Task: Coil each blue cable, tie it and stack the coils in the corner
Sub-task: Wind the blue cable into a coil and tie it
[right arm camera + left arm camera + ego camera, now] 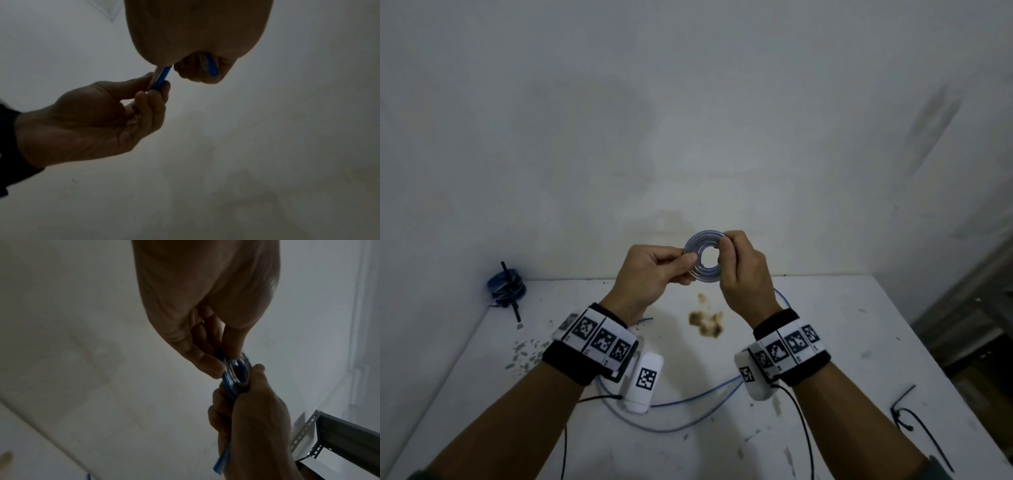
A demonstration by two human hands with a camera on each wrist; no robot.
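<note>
A small flat coil of blue cable (703, 255) is held up in front of the wall, above the table. My left hand (686, 262) pinches its left edge between thumb and fingers. My right hand (724, 244) grips its right edge. From the left wrist the coil (236, 373) shows between both hands, with cable running down through my right palm. The right wrist view shows the blue cable (160, 78) edge-on, pinched by my left hand (158, 87). The uncoiled length of cable (681, 414) lies in a wide loop on the table. A stack of tied coils (506, 286) sits in the far left corner.
Black cable ties (914, 421) lie near the right edge of the white table (825, 342). A brown stain (705, 322) marks the middle, and paint flakes (524, 353) lie at the left. A grey metal shelf frame (333, 434) stands off to the right.
</note>
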